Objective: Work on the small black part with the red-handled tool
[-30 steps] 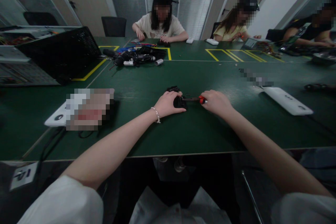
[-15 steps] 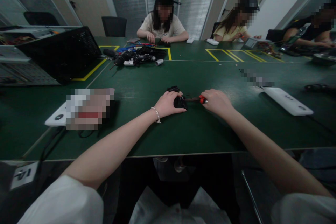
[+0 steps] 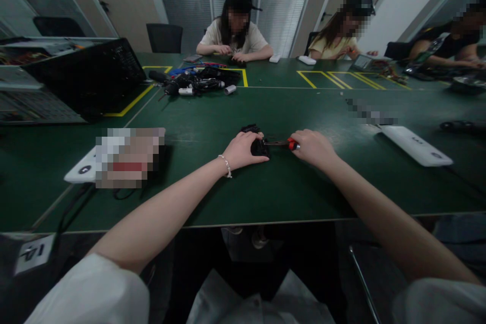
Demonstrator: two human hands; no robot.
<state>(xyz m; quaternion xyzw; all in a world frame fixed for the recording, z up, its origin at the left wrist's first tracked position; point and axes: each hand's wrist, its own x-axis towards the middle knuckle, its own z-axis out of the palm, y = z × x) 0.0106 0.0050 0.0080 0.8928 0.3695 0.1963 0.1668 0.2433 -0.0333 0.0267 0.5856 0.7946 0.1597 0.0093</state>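
A small black part (image 3: pixel 259 149) lies on the green table (image 3: pixel 228 202) in front of me; its exact kind is too dark to make out. My left hand (image 3: pixel 243 149) is closed around it from the left, thumb at the near side and fingers over the top. From the right, my right hand (image 3: pixel 313 147) grips the red handles of a pair of pliers (image 3: pixel 279 144). The jaws of the pliers point left and reach the right side of the black part. My right palm hides most of the handles.
White power banks lie left (image 3: pixel 79 169) and right (image 3: pixel 415 147), with cables. An opened computer case (image 3: pixel 87 78) stands at the far left. A heap of black cables and tools (image 3: pixel 201 80) sits farther back. Several people work across the table, one person (image 3: pixel 235 35) directly opposite.
My hands, the black part and the pliers look almost unmoved. Across the table, the person opposite has brought one hand closer to the other.
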